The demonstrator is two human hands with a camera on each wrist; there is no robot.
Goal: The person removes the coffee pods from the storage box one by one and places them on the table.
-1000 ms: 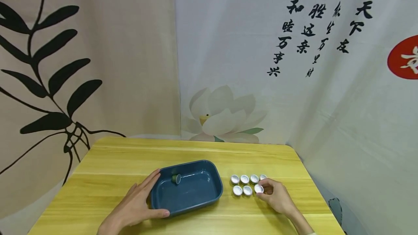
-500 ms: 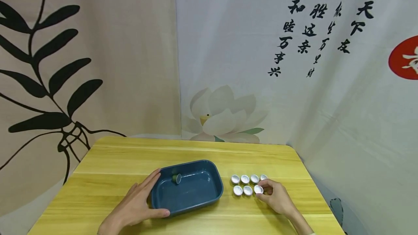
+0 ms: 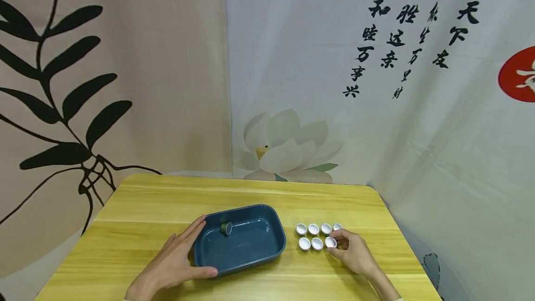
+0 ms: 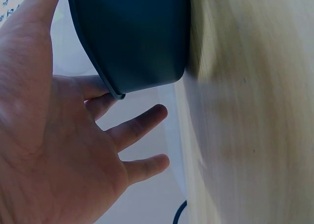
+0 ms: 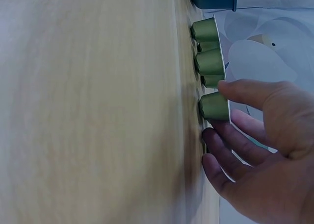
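Observation:
A dark blue tray (image 3: 246,247) lies slightly turned on the table, and one green coffee capsule (image 3: 226,229) rests on its side inside it. My left hand (image 3: 177,261) holds the tray's left end, thumb on the near rim and fingers at the far corner; in the left wrist view two fingers stretch free below the rim. To the right of the tray, green coffee capsules with pale lids stand lid up in two rows. My right hand (image 3: 355,252) pinches the rightmost near-row capsule (image 5: 215,106) between thumb and fingers, at the level of its neighbours. Those fingers partly cover a far-row capsule (image 3: 337,227).
A strip of wooden table (image 3: 291,257) separates the tray from the capsules. Behind the table hang a beige cloth (image 3: 179,82) with a plant print and a pale cloth (image 3: 292,59) with lettering and a lotus print.
The pinched capsule has shifted very slightly to the left, toward its row. Both hands and the tray stay practically where they were.

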